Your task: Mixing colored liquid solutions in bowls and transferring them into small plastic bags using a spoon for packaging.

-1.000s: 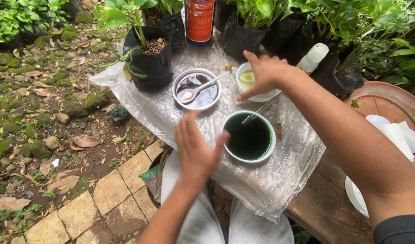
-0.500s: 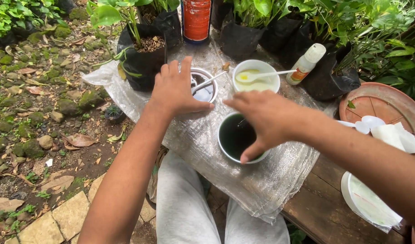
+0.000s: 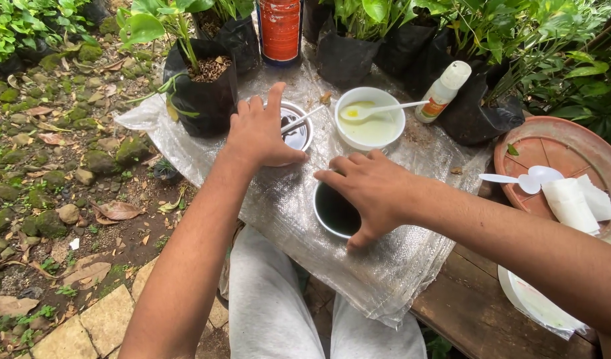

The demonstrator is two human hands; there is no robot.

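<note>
in the head view the right hand (image 3: 372,193) lies over the cup of dark water (image 3: 333,211) near the front of the desk (image 3: 465,299), fingers (image 3: 338,179) bent loosely round its rim, maybe so it will not tip. the left hand (image 3: 259,133) rests on the small silver bowl (image 3: 297,129) behind it, fingers spread flat, gripping nothing, with the bowl half under them.

Soft, even daylight; faint shadows, perhaps slight wide-angle edge distortion.
</note>
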